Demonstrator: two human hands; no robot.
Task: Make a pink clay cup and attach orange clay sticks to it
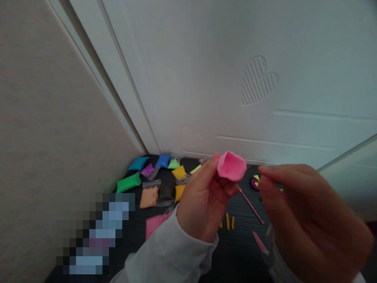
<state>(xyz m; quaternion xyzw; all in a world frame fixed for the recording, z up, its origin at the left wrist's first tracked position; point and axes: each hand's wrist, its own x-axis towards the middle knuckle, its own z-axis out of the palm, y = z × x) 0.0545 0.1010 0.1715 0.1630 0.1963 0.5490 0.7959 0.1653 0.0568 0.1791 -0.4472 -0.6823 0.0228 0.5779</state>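
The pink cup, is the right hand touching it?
No, the left hand holds the pink cup, while the right hand is apart, with a gap between.

Can read no lettering, label, brand or number anywhere — not on the colored packets (pixel 129 182), nor in the pixelated patch (pixel 98 241). Can see only two wordless heart emblems (pixel 257 84) — pressed into the white panel (pixel 188 74).

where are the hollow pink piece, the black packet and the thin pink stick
Hollow pink piece (pixel 231 168): head view, on the middle of its hollow.
Black packet (pixel 167 191): head view, on the middle of its front.
Thin pink stick (pixel 251 206): head view, about midway along its shaft.
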